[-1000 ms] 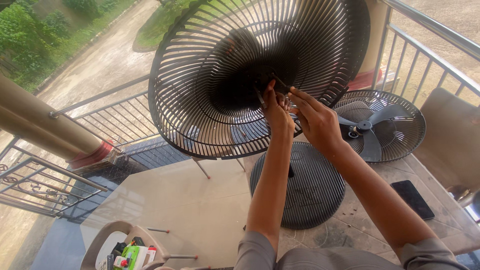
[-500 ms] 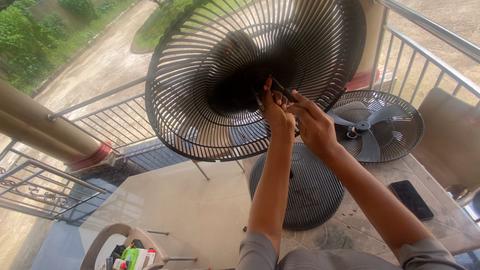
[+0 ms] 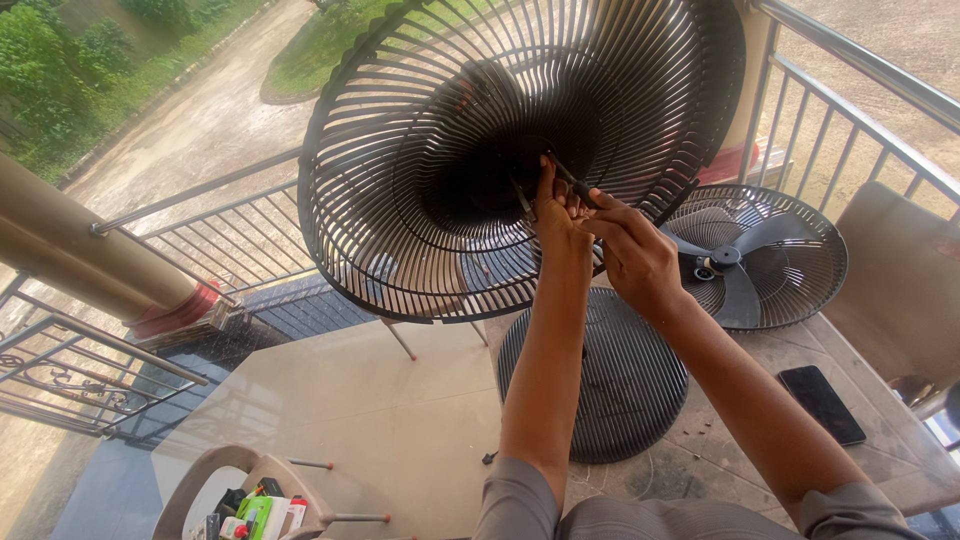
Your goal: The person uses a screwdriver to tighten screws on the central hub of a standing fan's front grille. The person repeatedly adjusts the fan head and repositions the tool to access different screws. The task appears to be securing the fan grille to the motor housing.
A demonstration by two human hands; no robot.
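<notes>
Both hands meet at the hub of a big black fan grille (image 3: 440, 190), held up in the air above the worktop (image 3: 400, 420). Left hand (image 3: 556, 215) has its fingers pinched onto the wires at the centre ring, and it appears to carry most of the load; right hand (image 3: 632, 255) is closed around a thin dark tool (image 3: 572, 182) (a small screwdriver or similar, hard to tell) w/ its tip at the hub.

The grille is probably light for its size but floppy: thin plastic ribs that would flex and could snap if squeezed mid-span. Best hold is likely the stiffer centre ring or the outer rim, not single ribs. Its wide dish shape makes it awkward and prone to tip when gripped only at the centre.

Below lie a second round grille (image 3: 600, 385) flat on the worktop, a rear guard w/ fan blades (image 3: 755, 255), and a dark phone (image 3: 822, 402) near the edge. Balcony railing (image 3: 220, 240) stands behind.
</notes>
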